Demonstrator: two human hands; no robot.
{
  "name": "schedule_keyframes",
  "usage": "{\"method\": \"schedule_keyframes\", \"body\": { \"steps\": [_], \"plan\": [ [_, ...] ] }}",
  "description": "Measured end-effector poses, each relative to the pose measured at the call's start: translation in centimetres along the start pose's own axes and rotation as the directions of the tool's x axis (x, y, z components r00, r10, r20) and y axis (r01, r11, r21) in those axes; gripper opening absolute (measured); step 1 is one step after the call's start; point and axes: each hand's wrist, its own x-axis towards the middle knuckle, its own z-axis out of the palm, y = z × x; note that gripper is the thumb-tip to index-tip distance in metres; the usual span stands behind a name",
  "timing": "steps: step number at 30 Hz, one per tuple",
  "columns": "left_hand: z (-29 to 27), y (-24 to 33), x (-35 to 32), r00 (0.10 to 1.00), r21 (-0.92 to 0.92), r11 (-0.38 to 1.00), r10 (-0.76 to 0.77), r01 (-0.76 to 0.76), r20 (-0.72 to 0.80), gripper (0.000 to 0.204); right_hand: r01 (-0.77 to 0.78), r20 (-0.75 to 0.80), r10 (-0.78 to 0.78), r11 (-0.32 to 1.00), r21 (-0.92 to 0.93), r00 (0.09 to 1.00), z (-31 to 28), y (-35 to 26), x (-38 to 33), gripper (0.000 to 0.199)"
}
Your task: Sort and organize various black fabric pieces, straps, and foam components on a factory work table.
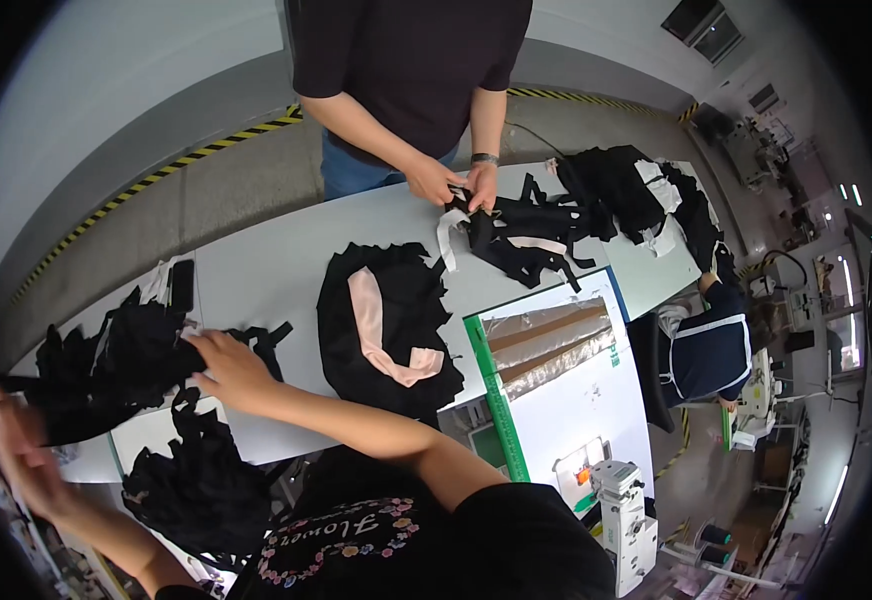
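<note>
My left hand [18, 440] is at the far left, smeared by motion, beside the edge of a pile of black cloth pieces [141, 345]. Whether its fingers hold any of that cloth does not show. At the right side of the same pile, my right hand [231, 370] reaches in with thumb and forefinger apart. Its fingertips are against a small whitish bit at the cloth's edge. A dark phone [183, 286] lies just beyond the pile, beside some white strips [159, 282]. Below my right forearm hangs a bunch of black cloth [196, 480].
Mid-table lies a black cloth stack [341, 320] with a pink strip [371, 330]. Across the table, a person's hands [456, 190] handle black straps and a white strip. More black garments [616, 195] lie right, past a green-edged board [556, 400]. A sewing machine [624, 520] stands near right.
</note>
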Motion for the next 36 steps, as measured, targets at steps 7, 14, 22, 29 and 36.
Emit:
{"method": "schedule_keyframes", "body": {
  "steps": [7,14,22,29,36],
  "plan": [
    [11.3,-20.7,-8.8,0.822,0.12,0.814,-0.569,0.568,-0.028,0.027,-0.253,0.189,0.239,0.966,0.055,0.952,-5.0,9.3,-12.6,0.038],
    [16.1,-34.6,-19.5,0.617,-0.171,0.633,-0.774,0.755,-0.144,0.023,-0.41,0.297,0.373,0.909,0.071,0.879,-11.3,13.0,-20.9,0.025],
    [25.2,-34.3,-21.0,0.596,-0.128,0.6,-0.8,0.79,-0.07,0.02,-0.464,0.162,0.456,0.886,0.015,0.875,-15.9,16.4,-25.5,0.023],
    [28.8,-34.0,-21.5,0.633,0.103,0.625,-0.763,0.774,-0.127,0.03,-0.509,0.234,0.487,0.86,0.041,0.841,-16.6,18.2,-27.1,0.024],
    [27.8,-38.2,-24.6,0.852,0.737,0.505,-0.491,0.45,-0.183,0.051,-0.532,0.314,0.487,0.844,0.069,0.815,-17.2,19.1,-28.0,0.025]
  ]
}}
